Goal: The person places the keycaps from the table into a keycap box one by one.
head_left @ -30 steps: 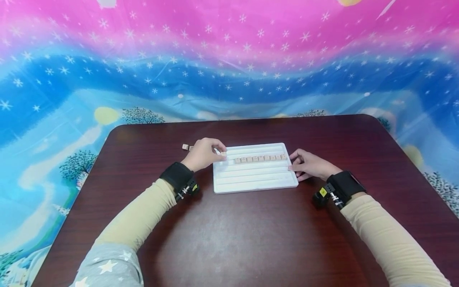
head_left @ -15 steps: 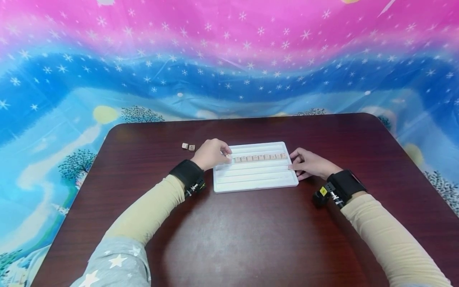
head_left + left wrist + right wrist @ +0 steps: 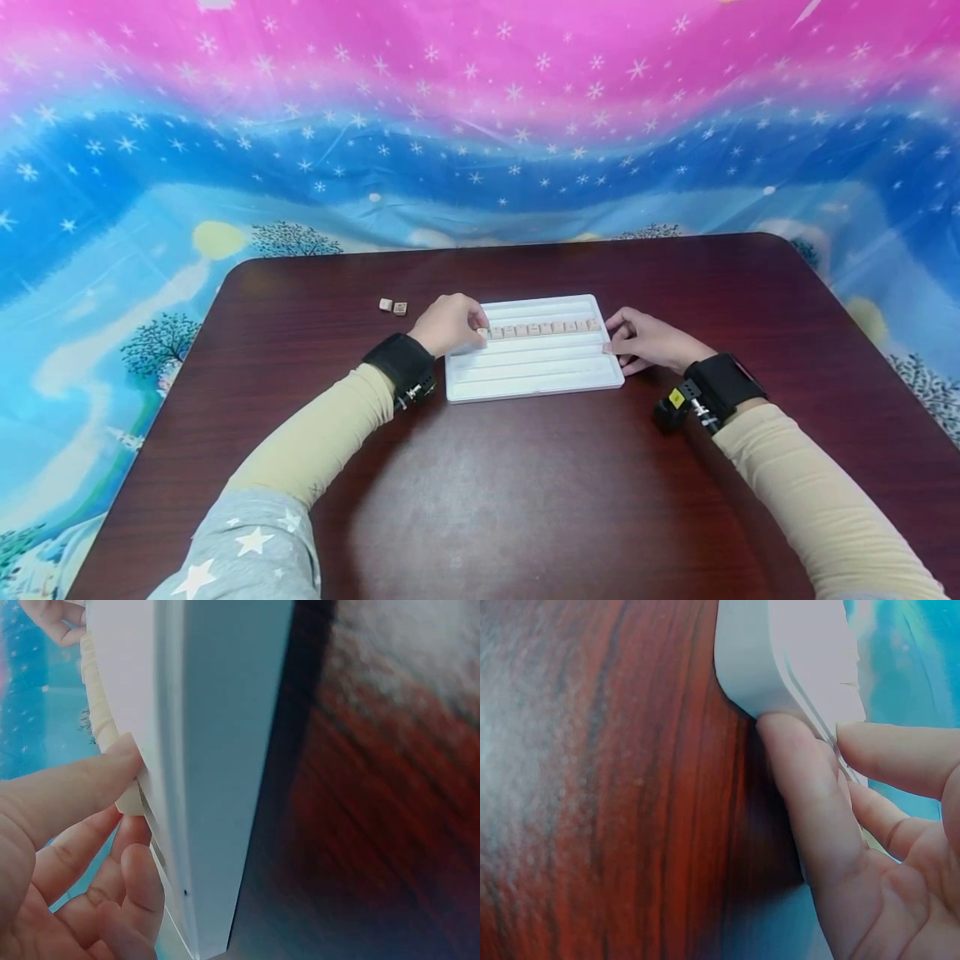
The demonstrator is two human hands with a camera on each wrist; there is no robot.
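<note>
On the table lies a white ridged tray, with a row of beige keycaps standing along one of its upper ridges. My left hand is over the tray's left side. Between thumb and fingers it pinches a single keycap, at the left end of the row; whether it touches its neighbour is hard to tell. At the opposite end, my right hand grips the tray's right edge, thumb on the rim and fingers against the outer side wall.
Two loose keycaps, a light one and one with a dark-outlined face, lie on the table left of the tray. The dark red wooden table ends at a patterned cloth backdrop.
My left hand has moved right with its keycap, from the tray's left rim to the end of the row, uncovering the two loose keycaps. My right hand stays at the tray's edge.
</note>
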